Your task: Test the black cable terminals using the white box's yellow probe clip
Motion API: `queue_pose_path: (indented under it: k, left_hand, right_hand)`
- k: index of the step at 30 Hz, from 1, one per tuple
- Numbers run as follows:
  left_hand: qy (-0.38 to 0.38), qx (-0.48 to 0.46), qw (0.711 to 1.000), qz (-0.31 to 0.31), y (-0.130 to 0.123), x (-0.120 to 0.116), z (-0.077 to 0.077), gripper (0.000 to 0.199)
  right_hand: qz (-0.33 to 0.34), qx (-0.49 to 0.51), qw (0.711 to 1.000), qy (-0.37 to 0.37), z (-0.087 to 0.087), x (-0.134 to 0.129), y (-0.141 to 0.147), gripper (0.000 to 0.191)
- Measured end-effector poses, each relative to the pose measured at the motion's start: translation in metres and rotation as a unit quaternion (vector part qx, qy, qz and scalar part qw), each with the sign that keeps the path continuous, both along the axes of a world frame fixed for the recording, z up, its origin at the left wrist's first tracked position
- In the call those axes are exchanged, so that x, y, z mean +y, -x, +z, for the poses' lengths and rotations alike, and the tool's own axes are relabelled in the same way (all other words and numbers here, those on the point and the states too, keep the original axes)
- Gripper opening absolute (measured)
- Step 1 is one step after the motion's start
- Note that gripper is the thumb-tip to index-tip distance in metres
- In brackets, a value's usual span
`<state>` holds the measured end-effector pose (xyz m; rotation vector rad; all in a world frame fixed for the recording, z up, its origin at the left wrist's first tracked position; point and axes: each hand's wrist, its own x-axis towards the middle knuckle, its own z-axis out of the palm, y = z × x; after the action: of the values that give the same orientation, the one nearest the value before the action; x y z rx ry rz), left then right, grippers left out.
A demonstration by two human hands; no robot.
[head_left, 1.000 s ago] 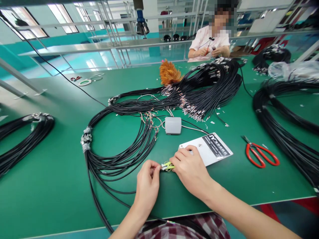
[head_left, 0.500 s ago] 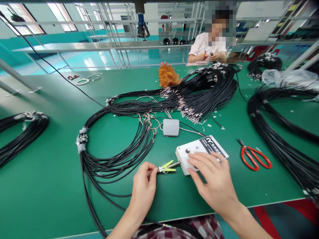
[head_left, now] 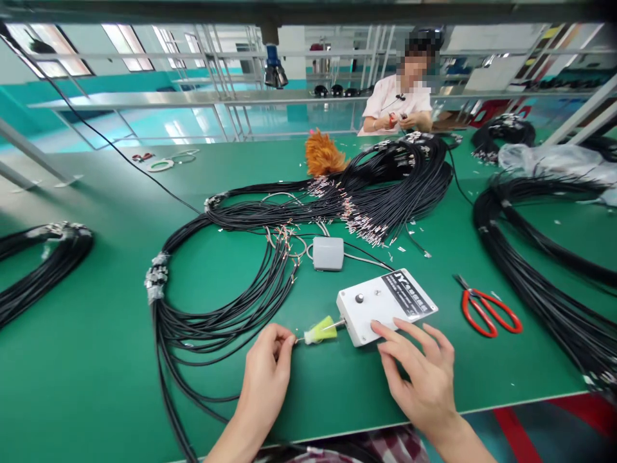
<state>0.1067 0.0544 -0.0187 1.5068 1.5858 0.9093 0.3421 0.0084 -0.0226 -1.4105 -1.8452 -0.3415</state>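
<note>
My left hand (head_left: 267,366) is closed in a pinch on the end of a black cable, most of it hidden by the fingers. Thin wire (head_left: 299,340) runs from the fingertips to a yellow-green clip (head_left: 322,329), which looks smeared by motion. That clip sits on a metal shaft (head_left: 340,323) coming out of a white control box (head_left: 361,315) with a black knob. Open, with fingers spread, my right hand (head_left: 424,376) rests its fingertips at the near edge of the box's top.
Bundled black cables (head_left: 212,315) curve around on the left. A larger cable pile (head_left: 405,186) lies behind the box, near a grey block (head_left: 328,253). Red-handled pliers (head_left: 486,312) and more cables (head_left: 525,257) are on the right. A co-worker (head_left: 398,106) sits opposite.
The clip has gone from sharp to blurred, as if turning. My right hand has slid toward the near edge of the box, uncovering its label and knob. The whole view has shifted slightly.
</note>
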Motion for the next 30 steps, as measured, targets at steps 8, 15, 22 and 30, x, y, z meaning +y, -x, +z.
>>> queue_pose_path:
  k: [8, 15, 22, 30]
  left_hand:
    - [-0.043, -0.125, 0.991, 0.009, 0.018, 0.019, 0.014, 0.017]
    - [-0.189, -0.079, 0.971, 0.125, 0.046, 0.119, 0.034, 0.032]
    - [-0.162, 0.034, 0.985, 0.042, 0.037, 0.089, 0.036, 0.027]
    - [-0.219, 0.237, 0.836, -0.444, 0.035, -0.073, -0.013, 0.016]
  right_hand:
    - [0.089, 0.026, 0.996, -0.015, -0.005, -0.015, 0.004, 0.022]
    - [0.129, 0.047, 0.991, 0.012, -0.021, -0.019, 0.01, 0.025]
    - [0.128, 0.086, 0.987, 0.052, -0.023, -0.023, 0.009, 0.025]
    - [0.15, 0.105, 0.98, 0.078, -0.024, -0.023, 0.007, 0.025]
